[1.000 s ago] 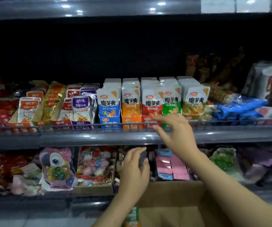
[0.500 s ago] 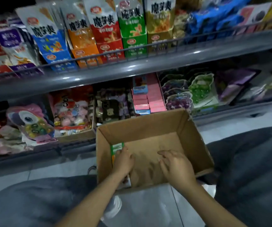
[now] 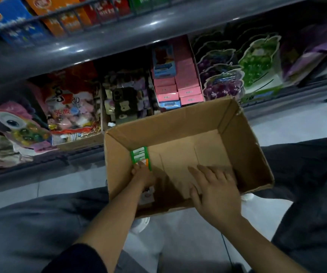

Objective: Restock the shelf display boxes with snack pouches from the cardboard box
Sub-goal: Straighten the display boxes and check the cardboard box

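Head view: the cardboard box point(image 3: 243, 142) sits on the floor between the person's knees, nearly bare. The remaining snack pouches point(image 3: 139, 154) stand in a short row against its left wall. The left hand point(image 3: 142, 174) reaches onto that row, fingers apparently curling on the near pouches; the grasp itself cannot be confirmed. The right hand point(image 3: 214, 191) lies flat and released on the box bottom. Advice: gather the whole row squarely before lifting.

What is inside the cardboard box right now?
Along the cardboard box's left wall stands a short row of green-edged snack pouches, the left hand on them. The rest is bare floor; the hand hides pouches nearer.
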`<action>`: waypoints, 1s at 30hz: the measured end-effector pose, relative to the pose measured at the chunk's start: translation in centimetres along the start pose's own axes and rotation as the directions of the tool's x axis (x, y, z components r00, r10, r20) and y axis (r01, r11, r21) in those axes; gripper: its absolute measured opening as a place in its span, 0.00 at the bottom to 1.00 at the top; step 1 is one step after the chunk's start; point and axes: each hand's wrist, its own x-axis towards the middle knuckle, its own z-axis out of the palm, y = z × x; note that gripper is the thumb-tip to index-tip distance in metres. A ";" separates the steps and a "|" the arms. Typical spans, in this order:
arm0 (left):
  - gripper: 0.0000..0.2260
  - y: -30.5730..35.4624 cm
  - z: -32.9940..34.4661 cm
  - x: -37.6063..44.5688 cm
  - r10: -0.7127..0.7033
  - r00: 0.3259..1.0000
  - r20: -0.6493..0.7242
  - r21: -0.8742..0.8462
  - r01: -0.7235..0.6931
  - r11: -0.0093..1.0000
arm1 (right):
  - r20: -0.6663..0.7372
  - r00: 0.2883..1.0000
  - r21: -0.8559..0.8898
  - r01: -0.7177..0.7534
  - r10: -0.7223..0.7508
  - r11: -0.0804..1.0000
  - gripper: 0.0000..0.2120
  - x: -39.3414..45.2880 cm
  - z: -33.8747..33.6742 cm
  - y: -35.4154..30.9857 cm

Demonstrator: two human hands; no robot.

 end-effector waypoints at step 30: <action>0.06 6.6 -7.8 -8.2 0.465 0.884 -0.042 -0.735 -0.343 0.585 | 0.137 0.939 0.454 -0.343 0.316 0.822 0.22 1.5 -2.4 -0.5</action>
